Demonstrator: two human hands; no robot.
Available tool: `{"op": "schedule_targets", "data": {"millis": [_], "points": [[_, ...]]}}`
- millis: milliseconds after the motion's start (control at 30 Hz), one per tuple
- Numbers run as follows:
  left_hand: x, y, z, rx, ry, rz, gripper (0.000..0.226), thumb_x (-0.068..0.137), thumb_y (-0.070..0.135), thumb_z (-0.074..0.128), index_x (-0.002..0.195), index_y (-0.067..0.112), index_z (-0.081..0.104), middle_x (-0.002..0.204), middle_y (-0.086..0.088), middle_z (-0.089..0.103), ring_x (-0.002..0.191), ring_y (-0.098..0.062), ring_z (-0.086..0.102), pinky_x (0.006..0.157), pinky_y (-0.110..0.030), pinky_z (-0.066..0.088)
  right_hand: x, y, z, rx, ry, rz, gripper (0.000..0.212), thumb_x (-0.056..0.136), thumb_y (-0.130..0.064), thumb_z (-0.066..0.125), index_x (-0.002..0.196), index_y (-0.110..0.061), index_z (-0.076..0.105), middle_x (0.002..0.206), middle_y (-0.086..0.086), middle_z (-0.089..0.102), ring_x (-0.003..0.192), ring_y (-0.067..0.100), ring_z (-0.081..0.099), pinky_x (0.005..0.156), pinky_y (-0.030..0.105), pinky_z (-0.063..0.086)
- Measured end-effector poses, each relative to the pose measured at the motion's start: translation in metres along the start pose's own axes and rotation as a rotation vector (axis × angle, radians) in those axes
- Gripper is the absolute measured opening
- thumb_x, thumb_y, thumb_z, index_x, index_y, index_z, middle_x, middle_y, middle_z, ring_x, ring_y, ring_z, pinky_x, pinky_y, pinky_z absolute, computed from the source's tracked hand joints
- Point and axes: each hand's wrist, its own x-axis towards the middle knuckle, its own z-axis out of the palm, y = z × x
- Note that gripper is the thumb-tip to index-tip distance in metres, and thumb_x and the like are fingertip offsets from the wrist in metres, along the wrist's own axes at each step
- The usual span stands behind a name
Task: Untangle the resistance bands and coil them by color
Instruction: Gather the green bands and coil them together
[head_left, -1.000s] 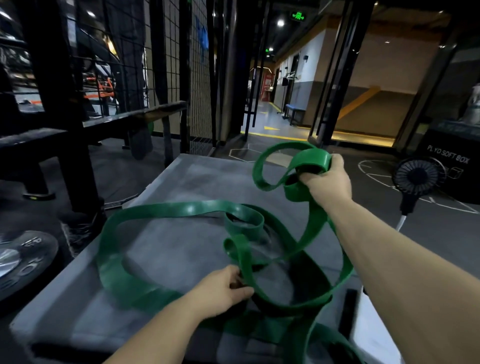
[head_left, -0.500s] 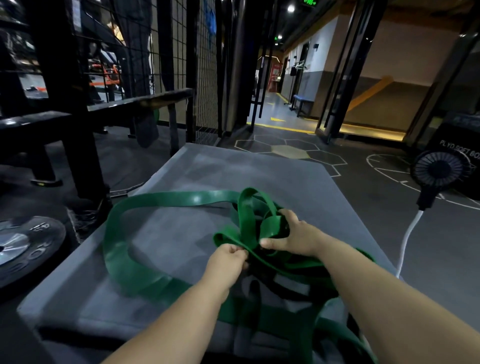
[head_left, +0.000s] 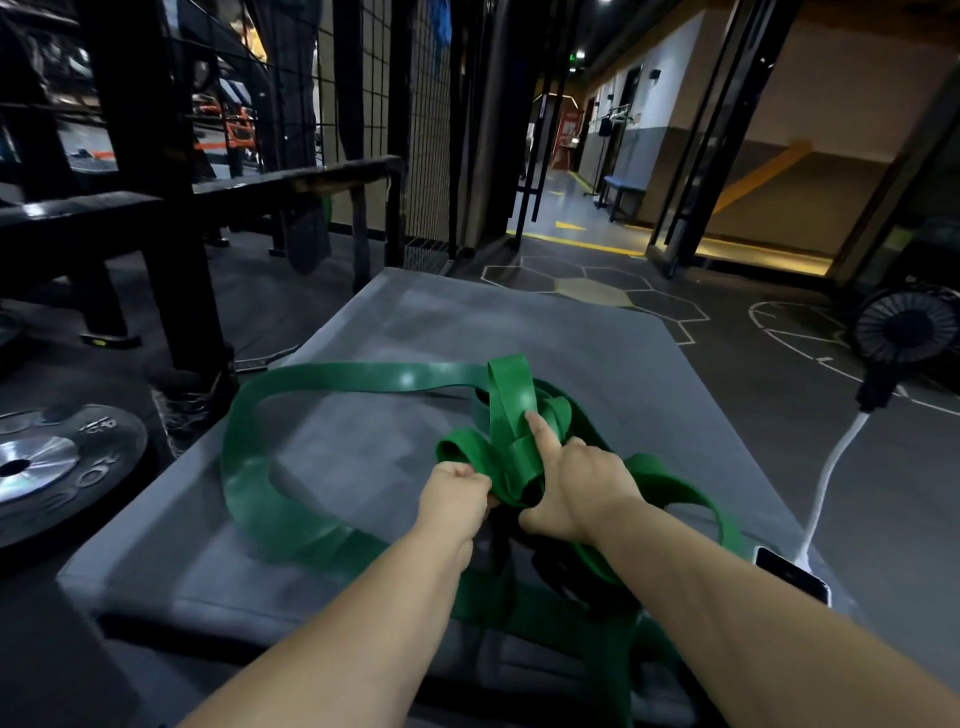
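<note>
Two hands hold a tangled green band (head_left: 363, 376) on a gray mat (head_left: 519, 322).
The left hand (head_left: 454, 493) is a fist pinching one fold. The right hand (head_left: 582, 483) grips the knot, one finger straight. The knot sits mid-mat. One big loop lies flat, stretching left. Another runs right.

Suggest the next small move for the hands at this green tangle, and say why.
Probably draw the raised loop out of the bunch with the right hand while the left hand anchors the bunch. The green resistance band is bunched between the hands; the right index finger rests on that raised loop, and the wide loop on the grey pad lies slack.
</note>
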Motion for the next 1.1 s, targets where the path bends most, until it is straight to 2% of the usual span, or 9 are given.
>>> {"op": "schedule_targets", "data": {"millis": [167,367,467,567,700,867,933,1033,1100], "points": [[0.005,0.001,0.004,0.001,0.028,0.001,0.007,0.089,0.007,0.053,0.090,0.013,0.052,0.067,-0.007,0.054,0.057,-0.020,0.047,0.057,-0.029,0.039,0.001,-0.005,0.007,-0.151,-0.017,-0.036,0.134,0.062,-0.082,0.061,0.153,-0.025,-0.020,0.122,0.017,0.051,0.105,0.031,0.057,0.090,0.041,0.042],[0.007,0.003,-0.003,0.024,-0.013,0.051,0.010,0.091,0.012,0.061,0.098,0.015,0.055,0.076,-0.007,0.061,0.057,-0.016,0.056,0.060,-0.029,0.045,0.011,-0.002,0.007,-0.022,0.068,-0.041,0.101,0.077,-0.058,0.060,0.155,-0.035,0.000,0.122,0.013,0.054,0.103,0.029,0.060,0.085,0.037,0.046],[0.005,0.005,-0.004,0.041,-0.026,0.080,0.011,0.090,0.014,0.063,0.097,0.016,0.055,0.087,-0.008,0.068,0.072,-0.018,0.067,0.065,-0.031,0.052,0.010,-0.002,0.009,-0.053,0.107,-0.067,0.095,0.080,-0.054,0.059,0.155,-0.032,0.005,0.118,0.011,0.058,0.101,0.028,0.062,0.083,0.037,0.050],[0.005,0.005,-0.006,0.043,-0.060,0.095,0.014,0.089,0.015,0.065,0.100,0.015,0.056,0.087,-0.007,0.069,0.078,-0.019,0.069,0.074,-0.035,0.055,0.012,-0.002,0.007,0.006,0.138,-0.068,0.084,0.081,-0.043,0.060,0.152,-0.029,0.017,0.111,0.006,0.063,0.100,0.028,0.062,0.080,0.036,0.050],[0.002,0.010,-0.010,0.188,-0.175,0.174,0.013,0.088,0.022,0.065,0.100,0.022,0.057,0.100,-0.003,0.069,0.093,-0.017,0.066,0.087,-0.036,0.053,0.019,0.020,-0.006,0.221,0.145,0.089,0.076,0.077,-0.039,0.063,0.144,-0.030,0.029,0.109,0.007,0.066,0.102,0.030,0.063,0.081,0.034,0.049],[-0.019,0.002,-0.006,0.482,-0.435,0.294,0.020,0.085,0.026,0.071,0.094,0.029,0.053,0.105,0.002,0.066,0.095,-0.012,0.062,0.086,-0.023,0.047,0.032,0.061,-0.025,0.601,0.140,0.306,0.055,0.078,-0.033,0.069,0.127,-0.027,0.042,0.094,0.004,0.061,0.091,0.029,0.062,0.077,0.035,0.051],[-0.024,0.001,-0.001,0.606,-0.482,0.388,0.025,0.084,0.031,0.072,0.098,0.030,0.052,0.103,0.005,0.066,0.096,-0.011,0.063,0.084,-0.020,0.047,0.039,0.077,-0.032,0.795,0.190,0.379,0.051,0.080,-0.028,0.070,0.125,-0.025,0.047,0.097,0.005,0.063,0.090,0.029,0.062,0.081,0.039,0.054],[-0.033,0.005,0.003,0.710,-0.604,0.427,0.034,0.080,0.039,0.075,0.103,0.027,0.052,0.097,0.012,0.063,0.087,-0.001,0.059,0.073,-0.008,0.043,0.049,0.097,-0.046,1.027,0.276,0.484,0.052,0.080,-0.023,0.070,0.128,-0.023,0.049,0.100,0.006,0.063,0.088,0.028,0.063,0.082,0.037,0.055],[-0.036,0.004,0.004,0.779,-0.703,0.389,0.042,0.076,0.044,0.077,0.106,0.028,0.052,0.095,0.014,0.059,0.086,-0.001,0.056,0.076,-0.012,0.044,0.054,0.106,-0.056,1.115,0.342,0.550,0.057,0.081,-0.023,0.068,0.134,-0.021,0.047,0.105,0.007,0.063,0.092,0.029,0.064,0.086,0.038,0.055]]}}
